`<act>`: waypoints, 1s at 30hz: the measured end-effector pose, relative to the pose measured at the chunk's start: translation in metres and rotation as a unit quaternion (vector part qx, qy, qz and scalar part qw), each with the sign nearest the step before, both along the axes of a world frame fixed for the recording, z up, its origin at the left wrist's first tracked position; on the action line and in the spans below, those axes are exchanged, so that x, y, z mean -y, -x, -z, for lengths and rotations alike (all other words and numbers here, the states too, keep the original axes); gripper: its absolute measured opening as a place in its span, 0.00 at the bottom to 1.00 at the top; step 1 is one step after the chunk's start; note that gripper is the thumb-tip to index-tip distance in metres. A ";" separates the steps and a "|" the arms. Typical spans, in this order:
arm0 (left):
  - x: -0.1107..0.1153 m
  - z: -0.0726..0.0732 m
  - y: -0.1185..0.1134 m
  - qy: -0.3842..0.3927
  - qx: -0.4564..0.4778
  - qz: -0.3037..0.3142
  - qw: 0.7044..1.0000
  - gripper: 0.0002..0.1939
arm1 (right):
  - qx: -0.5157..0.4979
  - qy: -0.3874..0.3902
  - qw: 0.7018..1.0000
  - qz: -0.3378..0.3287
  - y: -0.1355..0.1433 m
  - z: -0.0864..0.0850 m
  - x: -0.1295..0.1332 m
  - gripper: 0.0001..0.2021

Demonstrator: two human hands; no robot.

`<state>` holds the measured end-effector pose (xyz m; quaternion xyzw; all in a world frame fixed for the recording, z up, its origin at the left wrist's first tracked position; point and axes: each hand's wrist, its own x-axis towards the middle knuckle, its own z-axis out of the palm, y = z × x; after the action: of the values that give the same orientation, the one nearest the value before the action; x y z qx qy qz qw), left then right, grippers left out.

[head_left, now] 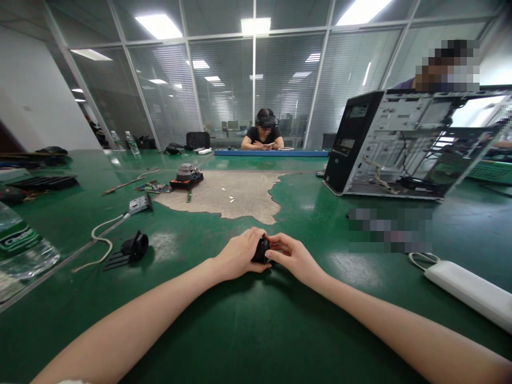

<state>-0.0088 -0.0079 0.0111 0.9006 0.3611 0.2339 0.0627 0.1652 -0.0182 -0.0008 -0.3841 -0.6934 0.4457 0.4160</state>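
Between my two hands is a small round black part [261, 250], partly covered by the fingers, just above the green table top. My left hand [242, 252] wraps round it from the left, its thumb below and fingers over the top. From the right, my right hand [294, 256] pinches its side with thumb and fingertips. What kind of part it is I cannot make out. Left of my hands lies a black plastic piece [136, 245] with a round collar and flat slats. Behind it is a small metal box [140, 203] with a pale cable.
An open computer case [356, 144] stands at the right, near a white power strip [472, 290]. A water bottle [26, 245] lies at the left edge. A bare grey patch [240, 194] marks the table, with a reddish-black device [187, 178] beside it. Two people sit beyond.
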 end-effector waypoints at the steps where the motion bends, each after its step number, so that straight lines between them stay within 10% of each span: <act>1: 0.000 0.000 0.000 0.002 0.001 0.000 1.000 0.26 | 0.003 -0.007 1.000 0.001 0.000 0.000 0.002 0.10; 30: 0.000 0.003 -0.001 -0.051 -0.014 0.011 0.999 0.28 | -0.014 -0.010 0.999 -0.044 -0.001 -0.004 0.009 0.09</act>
<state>-0.0080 -0.0083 0.0078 0.9096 0.3397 0.2388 0.0146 0.1663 -0.0273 0.0032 -0.3432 -0.7080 0.4620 0.4092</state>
